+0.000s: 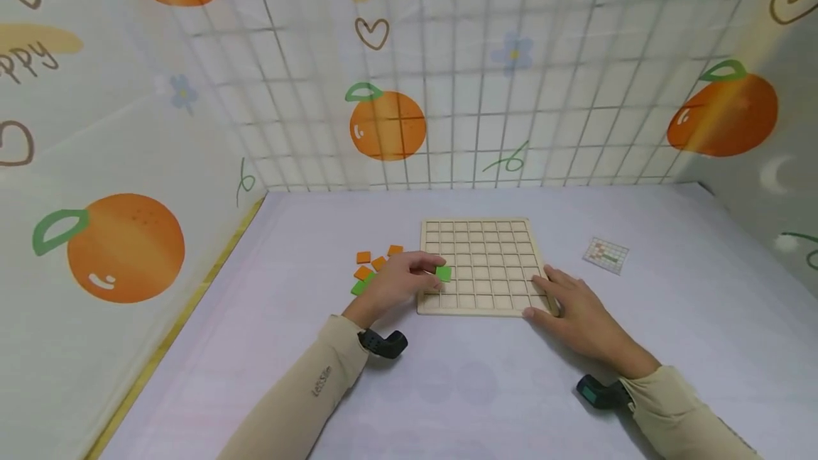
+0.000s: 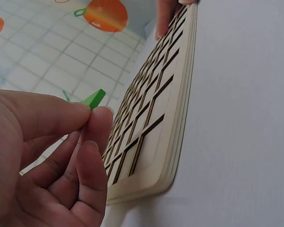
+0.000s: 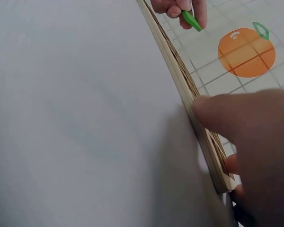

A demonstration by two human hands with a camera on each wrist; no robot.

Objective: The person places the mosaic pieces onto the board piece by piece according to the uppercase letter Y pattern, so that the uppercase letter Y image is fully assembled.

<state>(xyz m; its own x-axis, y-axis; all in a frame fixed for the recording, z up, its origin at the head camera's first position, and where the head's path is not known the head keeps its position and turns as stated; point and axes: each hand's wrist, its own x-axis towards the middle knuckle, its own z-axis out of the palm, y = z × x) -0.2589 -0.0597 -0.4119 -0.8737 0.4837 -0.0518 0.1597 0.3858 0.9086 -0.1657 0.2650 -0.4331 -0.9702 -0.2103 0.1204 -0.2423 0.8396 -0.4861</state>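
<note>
Between thumb and fingertips my left hand (image 1: 402, 277) pinches a green square tile (image 1: 444, 274). The tile is over the left columns of a pale wooden grid board (image 1: 479, 312). In the left wrist view the tile (image 2: 94, 99) is held above the board (image 2: 154, 182), apart from it. My right hand (image 1: 578, 311) rests on the board's lower right corner. Its thumb touches the front edge and its other fingers lie at the right side, as the right wrist view also shows at the board's edge (image 3: 187, 101).
Left of the board lie several loose orange tiles (image 1: 363, 258) and a green tile (image 1: 360, 288), partly behind my left hand. A small card with a printed coloured grid (image 1: 607, 255) lies right of the board. A patterned curtain (image 1: 460, 105) stands behind the white table (image 1: 447, 382).
</note>
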